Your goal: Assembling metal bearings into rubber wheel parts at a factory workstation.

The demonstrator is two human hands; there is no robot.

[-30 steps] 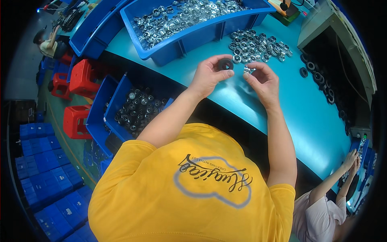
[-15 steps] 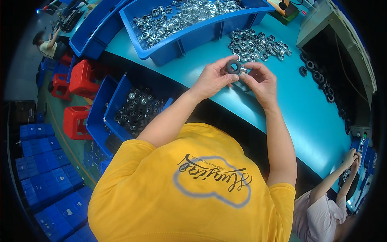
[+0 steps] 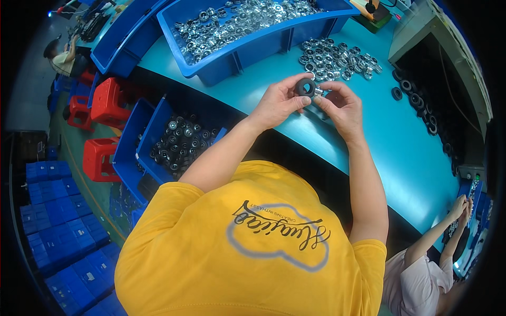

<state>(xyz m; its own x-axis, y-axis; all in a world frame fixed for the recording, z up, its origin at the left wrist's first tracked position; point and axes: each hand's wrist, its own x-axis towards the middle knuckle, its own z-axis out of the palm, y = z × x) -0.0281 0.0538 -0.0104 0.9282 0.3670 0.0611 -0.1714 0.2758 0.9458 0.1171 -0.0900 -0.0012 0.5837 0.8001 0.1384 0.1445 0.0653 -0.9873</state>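
Above the turquoise table [image 3: 253, 97], my left hand [image 3: 279, 102] pinches a black rubber ring [image 3: 305, 87] between thumb and fingers, its round face and centre hole showing. My right hand [image 3: 341, 108] grips a small shiny metal hub [image 3: 318, 91] right beside the ring. Fingers partly cover the hub, so I cannot tell whether it sits inside the ring or only touches it. Just beyond my hands lies a loose pile of similar metal hubs [image 3: 337, 57]. More black rubber rings [image 3: 416, 100] are strewn to the right.
A big blue bin [image 3: 226, 55] of metal parts stands at the back. Lower left, another blue bin [image 3: 153, 152] holds black-rimmed wheels [image 3: 179, 142]. Red stools [image 3: 100, 159] and stacked blue crates [image 3: 63, 226] are on the left. A co-worker's hands [image 3: 461, 208] are at the right.
My hands stay in nearly the same place, still holding the ring and the hub together. Nothing else at the table has visibly moved.
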